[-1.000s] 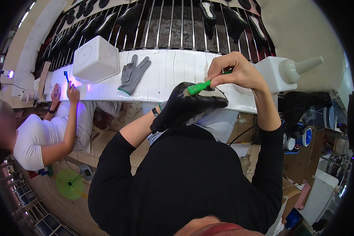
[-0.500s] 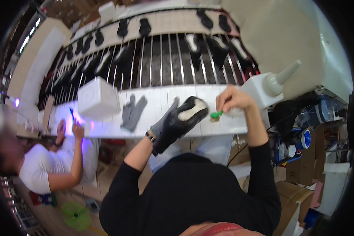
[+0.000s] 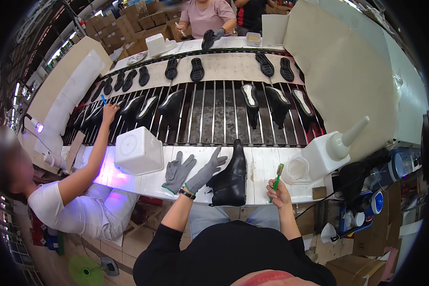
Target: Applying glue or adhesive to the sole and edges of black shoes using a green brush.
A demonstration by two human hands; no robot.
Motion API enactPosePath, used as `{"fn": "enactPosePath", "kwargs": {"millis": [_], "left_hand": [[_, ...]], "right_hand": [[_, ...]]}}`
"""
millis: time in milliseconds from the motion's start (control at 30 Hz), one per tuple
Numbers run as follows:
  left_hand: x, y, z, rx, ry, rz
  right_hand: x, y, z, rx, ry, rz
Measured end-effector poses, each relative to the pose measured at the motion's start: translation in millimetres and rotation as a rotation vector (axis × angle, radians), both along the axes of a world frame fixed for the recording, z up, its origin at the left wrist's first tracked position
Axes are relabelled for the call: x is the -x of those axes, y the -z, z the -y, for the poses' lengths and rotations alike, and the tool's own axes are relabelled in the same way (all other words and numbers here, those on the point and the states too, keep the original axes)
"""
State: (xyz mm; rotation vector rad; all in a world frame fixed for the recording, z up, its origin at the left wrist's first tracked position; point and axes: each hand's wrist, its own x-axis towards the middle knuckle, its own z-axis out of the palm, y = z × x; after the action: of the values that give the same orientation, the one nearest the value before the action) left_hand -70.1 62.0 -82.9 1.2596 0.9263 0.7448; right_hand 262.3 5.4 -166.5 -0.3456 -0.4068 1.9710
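Observation:
A black ankle boot [image 3: 231, 178] rests on the white worktop in front of me, its toe pointing away. My left hand [image 3: 207, 170], in a grey glove, is beside the boot's left side with its fingers stretched out; whether it touches the leather I cannot tell. In my bare right hand [image 3: 280, 194] is a small brush [image 3: 277, 178] with a green handle, like a toothbrush, held bristles up. An empty grey glove [image 3: 179, 172] lies left of my gloved hand. To the right of the brush is a round, open translucent container [image 3: 298, 168].
A white square container [image 3: 137, 151] and a white spouted bottle [image 3: 326, 152] stand on the worktop [image 3: 260, 159]. Beyond it, a roller conveyor [image 3: 209, 114] carries several black boots; black soles [image 3: 197, 69] line a far strip. A co-worker [image 3: 76, 200] reaches across at left; others stand opposite.
The boot, earlier held up in my left hand with its pale underside showing, is now down on the worktop. My left fingers have straightened. The brush has come up. The left co-worker's arm has reached toward the conveyor.

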Motion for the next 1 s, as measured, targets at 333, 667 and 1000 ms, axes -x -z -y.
{"fn": "enactPosePath", "kwargs": {"millis": [333,667,1000], "left_hand": [[-55,-39,79,-0.623,0.201,-1.363],[-41,-37,70,-0.764,-0.014,-0.996],[-7,-40,32,0.227,-0.367,0.492]], "right_hand": [[1,-2,-1,0.018,-0.039,0.0],[1,-6,-4,-0.002,-0.057,0.005],[3,-5,-7,0.018,-0.033,0.049]]}}
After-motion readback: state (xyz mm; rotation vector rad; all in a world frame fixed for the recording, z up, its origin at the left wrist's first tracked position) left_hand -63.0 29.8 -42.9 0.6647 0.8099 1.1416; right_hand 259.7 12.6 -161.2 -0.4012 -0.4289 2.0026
